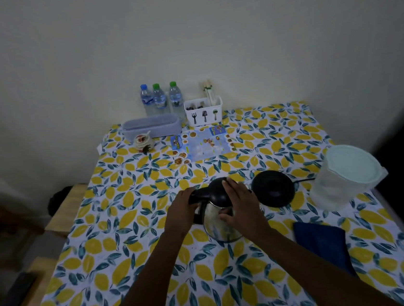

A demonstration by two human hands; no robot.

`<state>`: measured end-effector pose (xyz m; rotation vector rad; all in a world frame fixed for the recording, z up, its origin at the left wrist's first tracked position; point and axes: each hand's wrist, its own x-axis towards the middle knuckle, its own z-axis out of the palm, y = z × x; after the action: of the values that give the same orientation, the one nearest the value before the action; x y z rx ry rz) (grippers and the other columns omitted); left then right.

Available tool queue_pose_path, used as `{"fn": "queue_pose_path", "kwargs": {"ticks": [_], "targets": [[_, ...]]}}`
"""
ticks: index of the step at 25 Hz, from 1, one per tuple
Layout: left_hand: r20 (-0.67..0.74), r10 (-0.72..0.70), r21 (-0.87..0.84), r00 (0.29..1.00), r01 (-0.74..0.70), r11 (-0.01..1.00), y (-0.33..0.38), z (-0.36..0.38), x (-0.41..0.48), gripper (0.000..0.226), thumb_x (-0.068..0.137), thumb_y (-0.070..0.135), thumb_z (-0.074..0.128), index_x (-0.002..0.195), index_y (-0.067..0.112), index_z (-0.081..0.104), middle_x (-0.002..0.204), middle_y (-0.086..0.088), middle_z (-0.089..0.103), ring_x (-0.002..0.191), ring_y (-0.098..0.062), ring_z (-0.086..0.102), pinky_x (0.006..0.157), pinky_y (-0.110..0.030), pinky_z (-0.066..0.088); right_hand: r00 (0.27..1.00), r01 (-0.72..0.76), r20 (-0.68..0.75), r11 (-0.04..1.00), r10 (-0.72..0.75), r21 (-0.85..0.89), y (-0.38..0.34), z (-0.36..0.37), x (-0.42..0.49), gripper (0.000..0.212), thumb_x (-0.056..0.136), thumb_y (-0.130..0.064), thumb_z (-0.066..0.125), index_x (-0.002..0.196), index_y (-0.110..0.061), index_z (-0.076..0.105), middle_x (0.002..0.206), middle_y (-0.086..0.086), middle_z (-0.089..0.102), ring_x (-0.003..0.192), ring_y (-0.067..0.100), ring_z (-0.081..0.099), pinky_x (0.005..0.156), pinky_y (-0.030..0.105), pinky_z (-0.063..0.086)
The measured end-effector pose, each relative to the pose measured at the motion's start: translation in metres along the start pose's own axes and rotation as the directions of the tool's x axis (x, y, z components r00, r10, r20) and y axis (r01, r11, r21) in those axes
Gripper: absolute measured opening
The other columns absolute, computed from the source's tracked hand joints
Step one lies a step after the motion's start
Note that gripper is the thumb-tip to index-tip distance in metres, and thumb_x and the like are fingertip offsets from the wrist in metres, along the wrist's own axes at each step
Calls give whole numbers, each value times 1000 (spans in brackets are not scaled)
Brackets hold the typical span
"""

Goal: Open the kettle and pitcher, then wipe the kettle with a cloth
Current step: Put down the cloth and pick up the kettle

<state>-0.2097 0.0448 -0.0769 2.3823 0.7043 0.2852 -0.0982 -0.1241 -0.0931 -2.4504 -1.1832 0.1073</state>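
Note:
A steel kettle (223, 228) with a black lid and handle stands mid-table on the lemon-print cloth. My left hand (181, 211) grips its black handle on the left side. My right hand (242, 206) lies over the lid and the right side of the body, fingers on the lid top. The lid looks closed. A clear plastic pitcher (331, 191) with a pale blue-green lid (352, 167) on it stands at the right. A folded dark blue cloth (324, 244) lies in front of the pitcher.
The kettle's black round base (273, 188) with its cord sits right of the kettle. At the back stand three water bottles (161, 99), a grey tray (151, 128), a white cutlery caddy (204, 112), a small jar (142, 143) and a printed menu (202, 144). Wooden stools (64, 211) are on the left.

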Motion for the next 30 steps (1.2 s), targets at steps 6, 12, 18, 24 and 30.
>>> {"fn": "queue_pose_path", "kwargs": {"ticks": [6,12,18,24,30], "targets": [[-29,87,19,996,-87,996,16,7,13,40,94,14,58,134,11,51,129,-13,59,116,-33,57,94,-37,45,999,-4,-53,994,10,106,20,-25,2,93,78,-50,69,152,-23,19,160,0,22,147,27,19,112,58,25],[-53,195,-19,979,-196,980,81,36,61,28,99,22,51,126,21,55,124,-6,62,111,-26,58,88,-33,45,992,-15,-120,997,24,78,78,-92,30,95,75,-49,73,151,-28,20,160,-2,23,147,27,17,115,58,20],[4,168,-25,986,-168,985,136,83,104,25,98,20,51,123,19,55,121,-8,60,106,-28,57,85,-37,47,991,-69,-107,993,80,98,146,-119,50,99,69,-40,82,149,-21,27,156,3,31,144,27,26,113,54,28],[49,117,1,992,-117,993,138,107,117,39,97,17,52,135,16,47,129,-10,55,114,-30,56,90,-37,46,995,-82,-48,990,88,114,176,-108,58,99,69,-40,81,149,-19,26,156,3,30,144,27,24,113,54,28],[90,108,50,990,-112,992,138,100,122,40,97,25,52,136,19,45,131,-8,56,116,-29,56,91,-38,47,996,-68,-53,992,74,109,181,-105,62,99,72,-42,78,151,-21,22,159,2,26,146,30,19,112,60,26]]}}
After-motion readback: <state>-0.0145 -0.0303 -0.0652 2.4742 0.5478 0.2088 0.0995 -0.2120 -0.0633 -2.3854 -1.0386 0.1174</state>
